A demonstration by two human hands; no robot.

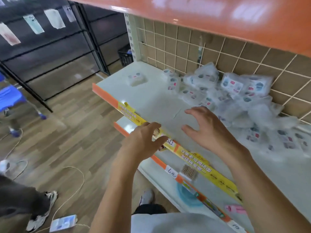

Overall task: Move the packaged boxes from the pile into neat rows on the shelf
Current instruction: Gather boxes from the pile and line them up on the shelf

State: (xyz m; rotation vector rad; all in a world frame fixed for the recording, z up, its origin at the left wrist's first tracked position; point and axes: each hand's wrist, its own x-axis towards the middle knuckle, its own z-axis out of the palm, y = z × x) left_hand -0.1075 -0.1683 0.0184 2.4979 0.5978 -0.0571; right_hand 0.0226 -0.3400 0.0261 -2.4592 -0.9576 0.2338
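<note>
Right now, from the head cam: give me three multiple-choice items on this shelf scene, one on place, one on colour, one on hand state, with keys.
1. Where does the lone packaged box sit relative to the pile?
A. At the shelf's far left, apart from the pile
B. On top of the pile
C. On the floor

2. What colour is the front edge of the shelf?
A. Blue
B. Orange
C. Black

3. What is the right hand doing?
A. Gripping a box
B. Pressing the wall grid
C. Open above the bare shelf, holding nothing

Key: 1 A, bare shelf separates the box from the pile. 2 B, the lip shows orange beside the yellow label strip. 3 C, its fingers are spread and empty; the left hand is empty too.
</note>
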